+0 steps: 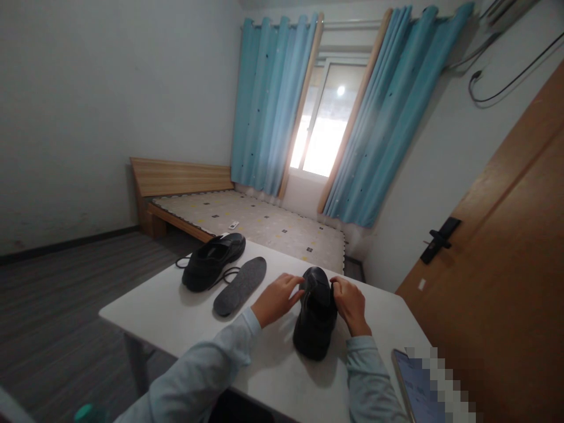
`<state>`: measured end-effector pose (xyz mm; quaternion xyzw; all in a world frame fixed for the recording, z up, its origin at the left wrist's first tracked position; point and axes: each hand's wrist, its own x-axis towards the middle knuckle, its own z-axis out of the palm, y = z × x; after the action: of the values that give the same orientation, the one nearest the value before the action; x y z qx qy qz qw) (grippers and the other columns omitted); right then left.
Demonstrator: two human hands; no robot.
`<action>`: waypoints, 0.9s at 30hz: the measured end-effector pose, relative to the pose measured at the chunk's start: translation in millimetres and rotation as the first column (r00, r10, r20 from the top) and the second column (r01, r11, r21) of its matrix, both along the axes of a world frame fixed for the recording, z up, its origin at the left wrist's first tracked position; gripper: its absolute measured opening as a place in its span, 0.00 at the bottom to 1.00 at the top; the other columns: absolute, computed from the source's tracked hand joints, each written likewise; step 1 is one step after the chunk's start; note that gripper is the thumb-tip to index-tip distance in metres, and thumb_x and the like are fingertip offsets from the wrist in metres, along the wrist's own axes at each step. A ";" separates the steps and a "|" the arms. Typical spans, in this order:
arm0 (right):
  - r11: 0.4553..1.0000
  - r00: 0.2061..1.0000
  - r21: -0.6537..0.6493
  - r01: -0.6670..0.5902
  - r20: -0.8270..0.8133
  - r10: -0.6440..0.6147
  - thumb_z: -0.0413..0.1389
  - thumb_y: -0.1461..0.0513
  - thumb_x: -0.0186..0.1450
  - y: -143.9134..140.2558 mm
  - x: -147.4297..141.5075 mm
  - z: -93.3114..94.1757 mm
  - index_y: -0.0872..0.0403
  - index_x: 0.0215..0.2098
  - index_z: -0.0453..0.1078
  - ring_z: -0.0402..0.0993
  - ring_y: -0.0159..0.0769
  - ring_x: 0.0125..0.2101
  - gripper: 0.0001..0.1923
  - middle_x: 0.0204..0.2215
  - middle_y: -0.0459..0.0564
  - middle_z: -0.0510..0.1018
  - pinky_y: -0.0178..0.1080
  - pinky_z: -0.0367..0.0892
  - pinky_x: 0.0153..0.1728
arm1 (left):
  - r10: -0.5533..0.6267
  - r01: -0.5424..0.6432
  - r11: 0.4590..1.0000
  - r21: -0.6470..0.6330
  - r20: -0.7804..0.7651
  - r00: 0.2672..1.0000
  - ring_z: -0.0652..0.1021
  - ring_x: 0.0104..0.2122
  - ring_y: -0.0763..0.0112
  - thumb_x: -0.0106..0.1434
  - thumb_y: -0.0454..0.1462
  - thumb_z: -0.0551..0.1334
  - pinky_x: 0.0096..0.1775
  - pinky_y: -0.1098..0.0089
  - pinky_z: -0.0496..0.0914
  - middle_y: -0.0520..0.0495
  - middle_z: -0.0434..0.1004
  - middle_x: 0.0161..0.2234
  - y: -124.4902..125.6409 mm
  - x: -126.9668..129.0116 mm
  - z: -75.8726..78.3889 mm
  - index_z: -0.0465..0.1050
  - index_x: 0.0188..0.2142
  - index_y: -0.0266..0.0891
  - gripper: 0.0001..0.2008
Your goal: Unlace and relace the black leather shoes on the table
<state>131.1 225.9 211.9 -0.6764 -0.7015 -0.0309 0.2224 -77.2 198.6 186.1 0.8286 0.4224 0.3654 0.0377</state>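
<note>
Black leather shoe (315, 320) sat lower centre on the white surface (167, 308), left hand (277, 299) and right hand (350, 302) gripping its far end; spare insole (240, 286) and second shoe (214, 261) lay upper left, untouched.

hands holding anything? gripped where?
Both hands, left and right, grip the near black shoe at its far end, one on each side.

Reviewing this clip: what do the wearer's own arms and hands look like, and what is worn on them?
Both arms wear long, loose, pale blue-grey sleeves with ribbed cuffs that end at the wrists. The left hand and right hand are bare: no gloves, and no rings, watch or markings that the head view shows. No cables or straps appear on either arm.
</note>
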 end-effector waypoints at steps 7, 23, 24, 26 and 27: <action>1.000 1.000 0.003 -0.005 0.013 0.005 0.42 0.62 0.64 -0.8 0.6 0.2 0.50 0.39 0.73 0.72 0.36 0.36 0.18 0.37 0.49 0.79 0.34 0.53 0.31 | 0.460 -0.556 0.823 -0.120 -0.433 0.775 0.70 0.48 0.49 0.61 0.32 0.55 0.49 0.42 0.59 0.37 0.70 0.46 11.3 -26.5 -8.9 0.66 0.50 0.39 0.17; 1.000 1.000 -0.014 -0.003 0.013 0.003 0.42 0.62 0.65 -4.2 -1.0 3.3 0.50 0.40 0.73 0.72 0.36 0.36 0.17 0.38 0.49 0.79 0.34 0.53 0.30 | 0.369 -0.546 0.799 -0.254 -0.509 0.777 0.72 0.44 0.55 0.61 0.24 0.45 0.40 0.57 0.69 0.34 0.68 0.45 2.2 -28.7 -5.4 0.63 0.53 0.37 0.23; 1.000 1.000 -0.015 -0.005 0.013 0.005 0.42 0.62 0.65 -4.3 -1.2 3.4 0.50 0.40 0.73 0.72 0.36 0.36 0.17 0.38 0.49 0.79 0.34 0.53 0.30 | 0.344 -0.510 0.826 -0.238 -0.503 0.793 0.72 0.43 0.57 0.60 0.23 0.45 0.41 0.59 0.69 0.35 0.69 0.44 3.0 -26.9 -8.4 0.63 0.53 0.37 0.23; 1.000 1.000 -0.018 -0.007 0.011 0.007 0.42 0.62 0.65 -4.1 -1.2 3.4 0.51 0.40 0.73 0.72 0.36 0.36 0.17 0.38 0.50 0.79 0.34 0.53 0.30 | 0.289 -0.431 0.878 -0.210 -0.486 0.825 0.73 0.42 0.59 0.59 0.23 0.47 0.43 0.61 0.68 0.36 0.70 0.42 4.5 -21.3 -14.9 0.63 0.53 0.38 0.24; 1.000 1.000 -0.017 -0.008 0.012 0.008 0.42 0.62 0.65 -3.9 -1.0 3.2 0.51 0.40 0.73 0.72 0.36 0.36 0.17 0.38 0.50 0.79 0.34 0.53 0.30 | 0.256 -0.389 0.898 -0.203 -0.476 0.841 0.73 0.42 0.59 0.59 0.23 0.48 0.43 0.61 0.68 0.37 0.70 0.42 5.0 -17.6 -18.0 0.62 0.53 0.38 0.24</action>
<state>130.1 222.0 215.1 -0.6753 -0.7057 -0.0279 0.2125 -94.8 203.6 168.0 0.7902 0.6039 0.1043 0.0009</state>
